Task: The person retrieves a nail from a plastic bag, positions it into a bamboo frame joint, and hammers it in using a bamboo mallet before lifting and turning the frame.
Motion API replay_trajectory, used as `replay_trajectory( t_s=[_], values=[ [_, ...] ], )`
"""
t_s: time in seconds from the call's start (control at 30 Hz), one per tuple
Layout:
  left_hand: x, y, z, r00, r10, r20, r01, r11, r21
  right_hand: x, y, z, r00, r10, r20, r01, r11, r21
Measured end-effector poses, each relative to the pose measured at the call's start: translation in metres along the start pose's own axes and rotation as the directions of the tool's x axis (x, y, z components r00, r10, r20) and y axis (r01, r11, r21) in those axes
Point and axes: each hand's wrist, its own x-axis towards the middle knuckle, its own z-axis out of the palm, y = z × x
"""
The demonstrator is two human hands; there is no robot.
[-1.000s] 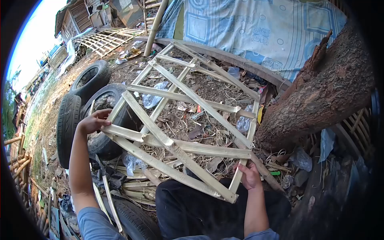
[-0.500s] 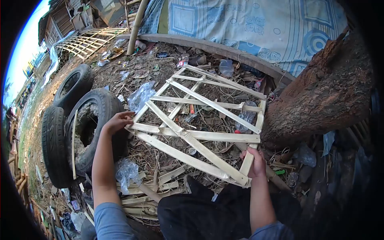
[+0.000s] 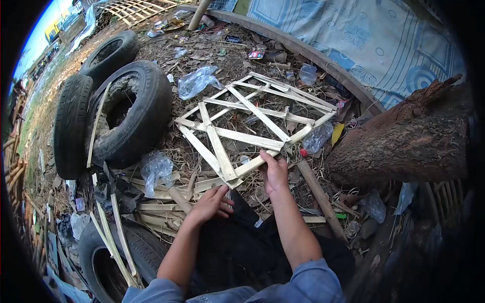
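Note:
A lattice frame of pale split-bamboo strips point(image 3: 247, 137) is held out over the littered ground, its strips crossing at several joints. My right hand point(image 3: 276, 174) is closed on its near edge strip, with the thumb on top and the other fingers mostly hidden below. Just under the frame's near corner is my left hand point(image 3: 208, 205), its fingers partly bent and apart, holding nothing. Its fingertips are close to that corner; whether they touch it I cannot tell. Loose bamboo strips point(image 3: 156, 207) lie on the ground beyond my left forearm.
Old tyres stand on the left, one point(image 3: 157, 113) with a bamboo strip leaning on it, and another tyre point(image 3: 144, 247) lies near my left elbow. A thick tree trunk point(image 3: 399, 139) is on the right. Behind are a patterned blue sheet point(image 3: 348, 38) and scattered plastic bags point(image 3: 198, 82).
My left hand has let go of the frame's left corner and come to its near corner. My right hand has shifted left along the edge. The frame has turned, and the view has tilted downward.

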Motion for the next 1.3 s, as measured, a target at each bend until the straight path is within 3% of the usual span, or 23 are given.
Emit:
replay_trajectory(
  t_s=[0.03, 0.1, 0.13, 0.17, 0.2, 0.23, 0.3, 0.37, 0.43, 0.63, 0.7, 0.87, 0.97, 1.1, 1.17, 1.23, 1.3],
  values=[
    [0.005, 0.0, 0.001, 0.996, 0.087, -0.015, -0.088, 0.989, -0.12, 0.003, -0.001, 0.002, 1.0, 0.0, 0.013, 0.0, 1.0, -0.004],
    [0.008, 0.003, 0.0, 0.993, 0.116, -0.007, -0.116, 0.981, -0.158, 0.007, -0.004, 0.0, 0.999, -0.035, 0.037, 0.036, 0.998, -0.052],
    [0.008, 0.003, -0.004, 0.946, 0.274, 0.175, -0.151, 0.847, -0.509, 0.007, -0.006, 0.0, 0.999, -0.026, 0.019, 0.027, 0.998, -0.056],
    [0.008, 0.001, -0.007, 0.841, 0.464, 0.28, -0.072, 0.609, -0.79, 0.007, -0.005, -0.008, 0.999, -0.035, 0.014, 0.036, 0.998, -0.057],
    [0.008, -0.001, -0.008, 0.845, 0.451, 0.289, -0.136, 0.702, -0.699, 0.01, 0.0, -0.017, 1.0, -0.018, 0.01, 0.019, 0.996, -0.09],
    [0.016, -0.004, -0.006, 0.84, 0.456, 0.295, -0.136, 0.703, -0.698, 0.012, 0.005, -0.026, 1.0, 0.002, 0.008, -0.001, 0.992, -0.124],
    [0.032, -0.017, 0.001, 0.992, 0.095, 0.081, -0.037, 0.845, -0.534, 0.01, 0.019, -0.044, 1.0, 0.01, -0.02, -0.013, 0.989, -0.15],
    [0.038, -0.015, 0.007, 0.992, 0.119, 0.044, -0.078, 0.844, -0.531, 0.004, 0.026, -0.056, 1.0, 0.009, 0.027, -0.004, 0.989, -0.151],
    [0.045, -0.018, 0.008, 0.999, 0.027, -0.019, -0.032, 0.928, -0.371, 0.0, 0.027, -0.063, 0.999, 0.033, 0.019, -0.029, 0.984, -0.176],
    [0.041, -0.009, 0.016, 0.99, 0.079, -0.114, -0.125, 0.858, -0.497, 0.0, 0.028, -0.047, 0.998, 0.05, 0.028, -0.046, 0.991, -0.129],
    [0.038, -0.006, 0.018, 0.984, 0.127, -0.122, -0.168, 0.888, -0.429, 0.002, 0.035, -0.047, 0.997, -0.073, 0.039, 0.075, 0.995, -0.058],
    [0.037, -0.014, 0.018, 0.969, 0.217, -0.119, -0.246, 0.785, -0.569, -0.017, 0.035, -0.045, 0.991, -0.079, 0.108, 0.072, 0.995, 0.069],
    [0.033, -0.011, 0.02, 0.937, 0.331, -0.11, -0.332, 0.749, -0.573, -0.027, 0.036, -0.045, 0.992, -0.094, 0.084, 0.084, 0.989, 0.119],
    [0.042, 0.0, 0.005, 0.937, 0.338, -0.09, -0.331, 0.778, -0.533, -0.027, 0.038, -0.041, 0.994, -0.067, 0.085, 0.054, 0.987, 0.151],
    [0.053, 0.01, -0.008, 0.946, 0.321, -0.051, -0.296, 0.786, -0.543, -0.013, 0.043, -0.031, 0.994, -0.087, 0.069, 0.078, 0.99, 0.121],
    [0.092, 0.003, -0.037, 0.942, 0.335, -0.006, -0.3, 0.837, -0.458, 0.007, 0.05, -0.025, 0.998, -0.058, 0.023, 0.059, 0.998, -0.035],
    [0.116, 0.006, -0.058, 0.968, 0.252, 0.007, -0.217, 0.844, -0.49, 0.041, 0.077, -0.031, 1.0, 0.018, 0.018, -0.015, 0.984, -0.178]
  ],
)
